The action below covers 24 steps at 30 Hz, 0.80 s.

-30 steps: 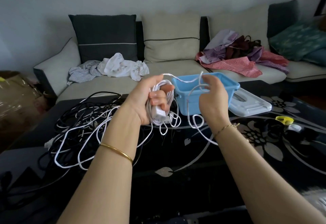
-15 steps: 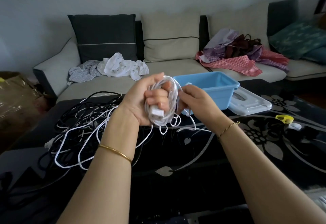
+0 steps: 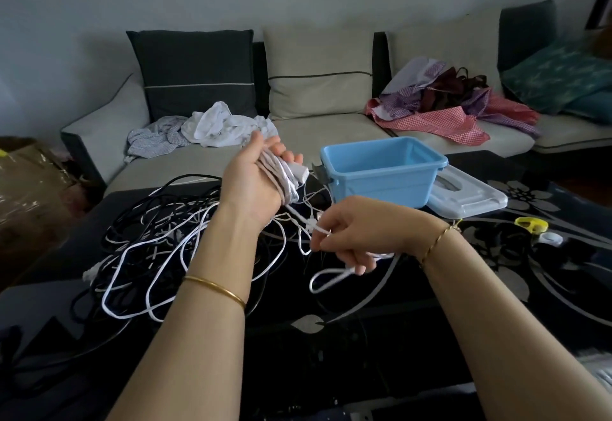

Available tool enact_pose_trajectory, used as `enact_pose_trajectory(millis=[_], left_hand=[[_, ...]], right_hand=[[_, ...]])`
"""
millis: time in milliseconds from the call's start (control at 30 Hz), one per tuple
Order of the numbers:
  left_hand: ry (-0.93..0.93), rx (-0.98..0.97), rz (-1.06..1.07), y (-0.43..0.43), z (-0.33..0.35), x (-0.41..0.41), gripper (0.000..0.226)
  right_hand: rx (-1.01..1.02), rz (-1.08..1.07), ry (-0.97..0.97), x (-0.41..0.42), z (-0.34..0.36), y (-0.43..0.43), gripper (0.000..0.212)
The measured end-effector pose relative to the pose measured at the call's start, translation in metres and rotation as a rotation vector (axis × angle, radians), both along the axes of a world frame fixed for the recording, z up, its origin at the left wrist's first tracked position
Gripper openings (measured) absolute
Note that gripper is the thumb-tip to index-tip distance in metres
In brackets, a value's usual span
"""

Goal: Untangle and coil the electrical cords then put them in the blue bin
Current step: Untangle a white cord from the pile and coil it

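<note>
Head view. Fingers (image 3: 287,155) of the left hand (image 3: 253,185) are clenched round a coiled white cord (image 3: 281,178). A white plug block (image 3: 299,172) protrudes from the coil at the fingertips. This hand is raised above the worktop (image 3: 331,354), with a gold bangle (image 3: 215,288) on its forearm.

Fingers (image 3: 359,265) of the right hand (image 3: 351,235) are curled on a loose strand (image 3: 326,279) that runs down from the coil. They pinch it near a small white connector (image 3: 311,221). Below this hand the strand hangs in an open loop over the worktop. A thin gold bracelet (image 3: 437,238) sits at the right wrist.

The blue bin (image 3: 381,182) stands upright and open-topped on the worktop, just beyond both hands and touching neither. A pale lid (image 3: 470,197) lies flat just beside it on the right.

A tangle of black and white cords (image 3: 159,241) lies spread on the worktop left of the left forearm.

The worktop is dark and glossy with a silver floral pattern. A small yellow item (image 3: 531,224) rests near its right edge; what it is cannot be told.

Behind the worktop stands a sofa (image 3: 318,129), with white and checked clothes (image 3: 205,125) heaped on its left seat and red and purple clothes (image 3: 447,105) on its right.
</note>
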<state>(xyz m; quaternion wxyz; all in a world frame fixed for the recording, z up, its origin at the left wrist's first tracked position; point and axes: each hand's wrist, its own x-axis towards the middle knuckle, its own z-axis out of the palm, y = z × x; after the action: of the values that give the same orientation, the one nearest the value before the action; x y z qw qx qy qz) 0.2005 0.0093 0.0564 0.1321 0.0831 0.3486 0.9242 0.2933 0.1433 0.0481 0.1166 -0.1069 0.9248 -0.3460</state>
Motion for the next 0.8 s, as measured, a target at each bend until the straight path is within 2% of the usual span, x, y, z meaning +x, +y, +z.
enact_pose_trajectory(millis=[67,133,267,367,467,533,600,633,733,800], left_hand=[[0.019,-0.128,0.073,0.008,-0.004,-0.002,0.027],[0.093,-0.296,0.110,0.013,-0.009,-0.003,0.023],[0.438,-0.760,0.207,0.012,-0.014,0.003,0.019],[0.652,-1.027,0.189,0.011,-0.013,0.012,0.029],[0.699,-1.167,-0.011,0.011,-0.014,0.015,0.030],[0.650,-1.220,-0.226,0.010,-0.015,0.016,0.057],[0.647,-1.253,-0.339,0.009,-0.016,0.019,0.069],[0.685,-1.292,-0.354,0.009,-0.017,0.020,0.063],[0.711,-1.306,-0.385,0.010,-0.014,0.024,0.021],[0.609,-1.201,-0.447,0.011,-0.012,0.026,0.020]], right_hand=[[0.049,0.002,0.050,0.002,0.004,-0.002,0.016],[0.046,-0.093,0.147,0.002,0.007,-0.002,0.012],[-0.042,-0.281,0.353,0.001,0.013,0.006,0.005],[-0.009,-0.320,0.561,0.001,0.019,0.014,0.018],[-0.095,-0.349,0.688,-0.001,0.018,0.020,0.031],[-0.184,-0.400,0.750,-0.001,0.018,0.026,0.030],[-0.222,-0.458,0.805,-0.002,0.019,0.034,0.025],[-0.235,-0.474,0.818,-0.002,0.018,0.037,0.022],[-0.307,-0.496,0.800,-0.003,0.013,0.039,0.013],[-0.400,-0.519,0.750,-0.006,0.008,0.040,0.013]])
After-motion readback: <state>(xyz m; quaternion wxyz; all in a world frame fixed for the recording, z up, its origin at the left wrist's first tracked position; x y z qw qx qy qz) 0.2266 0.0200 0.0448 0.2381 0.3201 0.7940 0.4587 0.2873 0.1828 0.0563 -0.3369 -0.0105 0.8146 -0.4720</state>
